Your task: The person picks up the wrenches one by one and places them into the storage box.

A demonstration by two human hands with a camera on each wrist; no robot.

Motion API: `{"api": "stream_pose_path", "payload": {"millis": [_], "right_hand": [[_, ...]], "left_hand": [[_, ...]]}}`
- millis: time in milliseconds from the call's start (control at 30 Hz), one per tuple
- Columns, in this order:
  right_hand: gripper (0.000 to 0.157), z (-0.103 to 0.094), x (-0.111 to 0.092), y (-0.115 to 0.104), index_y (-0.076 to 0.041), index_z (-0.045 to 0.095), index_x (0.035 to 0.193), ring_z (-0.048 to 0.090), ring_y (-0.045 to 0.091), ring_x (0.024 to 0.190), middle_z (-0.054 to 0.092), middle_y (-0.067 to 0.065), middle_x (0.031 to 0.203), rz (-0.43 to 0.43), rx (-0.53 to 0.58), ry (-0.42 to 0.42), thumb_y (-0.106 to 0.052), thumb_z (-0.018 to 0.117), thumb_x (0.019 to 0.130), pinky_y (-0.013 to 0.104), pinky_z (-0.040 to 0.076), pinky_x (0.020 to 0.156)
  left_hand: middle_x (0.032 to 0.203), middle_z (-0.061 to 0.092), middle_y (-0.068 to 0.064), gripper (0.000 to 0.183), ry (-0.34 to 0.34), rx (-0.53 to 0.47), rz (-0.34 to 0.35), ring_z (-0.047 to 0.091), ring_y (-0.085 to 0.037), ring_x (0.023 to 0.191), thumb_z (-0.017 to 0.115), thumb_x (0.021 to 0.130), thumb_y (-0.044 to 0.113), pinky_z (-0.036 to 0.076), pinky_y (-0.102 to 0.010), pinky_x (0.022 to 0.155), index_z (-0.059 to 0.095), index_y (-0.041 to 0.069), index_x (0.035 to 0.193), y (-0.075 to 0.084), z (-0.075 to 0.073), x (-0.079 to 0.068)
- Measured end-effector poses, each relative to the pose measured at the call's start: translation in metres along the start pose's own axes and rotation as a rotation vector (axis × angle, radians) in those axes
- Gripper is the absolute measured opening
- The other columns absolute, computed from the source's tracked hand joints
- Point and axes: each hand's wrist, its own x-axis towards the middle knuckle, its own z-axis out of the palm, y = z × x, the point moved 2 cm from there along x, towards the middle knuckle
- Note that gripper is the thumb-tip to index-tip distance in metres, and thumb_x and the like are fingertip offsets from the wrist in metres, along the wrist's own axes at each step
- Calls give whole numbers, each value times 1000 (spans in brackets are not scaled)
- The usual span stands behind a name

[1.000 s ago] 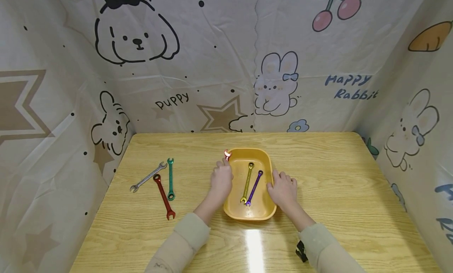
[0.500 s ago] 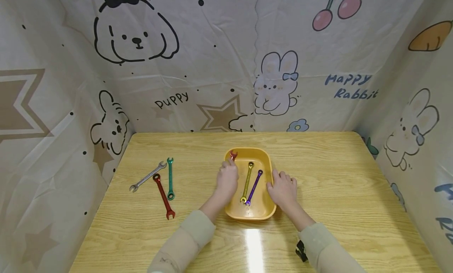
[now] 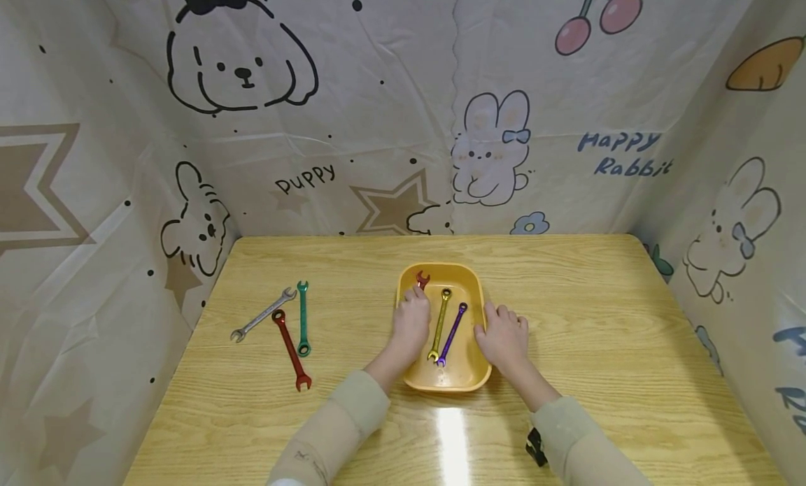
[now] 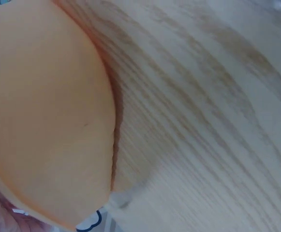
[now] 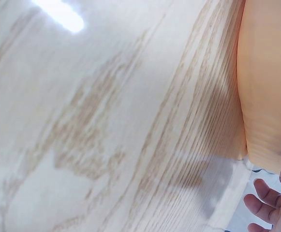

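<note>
Over the left part of a yellow plastic tray [image 3: 409,382], my left hand [image 3: 411,325] holds a red combination wrench; the wrench's open end [image 3: 422,279] sticks out beyond the fingers and the rest is hidden. A gold wrench [image 3: 440,325] and a purple wrench [image 3: 452,336] lie side by side on the tray floor. My right hand [image 3: 506,338] grips the tray's right rim, thumb over the edge and other fingers outside. In the left wrist view, part of the left hand [image 4: 0,215] shows past the tray wall [image 4: 48,106]. The right wrist view shows loosely bent fingers [image 5: 263,200] beside the tray.
Left of the tray on the wooden table [image 3: 592,318] lie a silver wrench [image 3: 263,315], a dark red wrench [image 3: 292,349] and a green wrench [image 3: 303,319]. A small black object [image 3: 536,447] is by the right sleeve. Printed cloth [image 3: 390,108] surrounds the table.
My left hand has moved right from the tray's left rim to inside it, carrying the red wrench. My right hand has stayed at the right rim.
</note>
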Motion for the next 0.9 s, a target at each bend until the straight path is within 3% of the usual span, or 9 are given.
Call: {"api": "stream_pose_path", "payload": {"millis": [267,533,900], "right_hand": [[40,0,0,0,-6,45,120,49,37,101,54,19,105,-1,-4,1,-29,50,87,56,29,90],[40,-1,0,0,-6,46,119,49,37,99,54,19,104,-4,0,10,-29,50,86,55,30,89],[38,-3,-2,-2,-6,46,117,49,37,100,53,19,104,-7,-2,4,-29,50,87,56,29,90]], "left_hand": [[74,56,-10,35,32,17,13,53,-10,48,63,77,9,42,-18,39,61,-7,109,6,8,-2],[71,54,-10,28,-12,-48,-30,56,-15,51,56,82,4,45,-21,43,60,-8,106,11,19,-3],[68,53,-7,26,-26,12,-32,54,-13,53,43,87,4,44,-20,44,63,-6,100,15,27,-10]]}}
